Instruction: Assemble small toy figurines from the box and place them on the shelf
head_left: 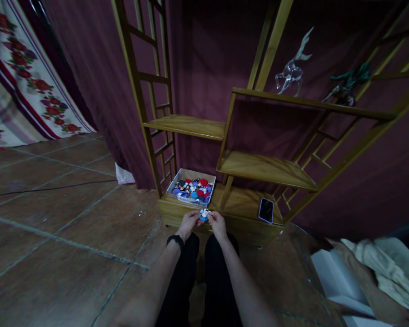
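Observation:
A small blue and white figurine (pixel 204 215) is held between my two hands, in front of the lowest shelf. The fingers of my left hand (pixel 190 221) pinch its left side, and those of my right hand (pixel 218 223) grip its right side. Just beyond them, a shallow cardboard box (pixel 208 176) sits on the lowest shelf. It is filled with several small figurines (pixel 192 187) in red, blue, black and white. The finer shape of the held figurine is too small to make out.
A wooden display shelf (pixel 184 125) stands before a maroon curtain (pixel 197 54). A phone (pixel 266 210) lies on its lowest board at right. Higher up stand a clear glass animal figure (pixel 290 72) and a dark green ornament (pixel 352 81). White boxes (pixel 341 277) lie on the floor at right.

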Available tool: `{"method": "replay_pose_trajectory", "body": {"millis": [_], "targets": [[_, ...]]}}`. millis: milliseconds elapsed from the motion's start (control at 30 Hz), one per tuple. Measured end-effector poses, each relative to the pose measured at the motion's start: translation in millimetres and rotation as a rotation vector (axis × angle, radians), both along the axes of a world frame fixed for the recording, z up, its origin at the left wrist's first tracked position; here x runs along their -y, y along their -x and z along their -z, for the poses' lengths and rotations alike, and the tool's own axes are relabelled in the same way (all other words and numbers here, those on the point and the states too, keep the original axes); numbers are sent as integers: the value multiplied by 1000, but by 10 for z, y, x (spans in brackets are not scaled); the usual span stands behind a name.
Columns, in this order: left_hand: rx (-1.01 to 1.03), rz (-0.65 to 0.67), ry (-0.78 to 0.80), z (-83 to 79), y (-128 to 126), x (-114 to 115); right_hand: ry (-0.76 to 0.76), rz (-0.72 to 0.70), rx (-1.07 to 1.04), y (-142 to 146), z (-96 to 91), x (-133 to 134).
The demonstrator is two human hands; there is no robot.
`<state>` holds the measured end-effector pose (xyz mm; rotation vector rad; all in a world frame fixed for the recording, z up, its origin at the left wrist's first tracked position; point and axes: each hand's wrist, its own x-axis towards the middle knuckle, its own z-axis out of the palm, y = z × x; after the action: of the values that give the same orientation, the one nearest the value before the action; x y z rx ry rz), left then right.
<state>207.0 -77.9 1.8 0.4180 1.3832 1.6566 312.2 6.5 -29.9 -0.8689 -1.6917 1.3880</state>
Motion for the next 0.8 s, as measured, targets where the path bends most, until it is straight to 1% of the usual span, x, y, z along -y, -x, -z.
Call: {"method": "replay_pose_trajectory", "body": {"millis": [267, 533, 800], "targets": [[-13, 34, 4, -2, 8, -4, -26, 10, 17, -14, -28, 13], [-13, 24, -2, 5, 10, 1, -51, 18, 12, -29, -60, 24], [-1, 21, 3, -7, -8, 0, -29, 4, -1, -32, -22, -8]]}}
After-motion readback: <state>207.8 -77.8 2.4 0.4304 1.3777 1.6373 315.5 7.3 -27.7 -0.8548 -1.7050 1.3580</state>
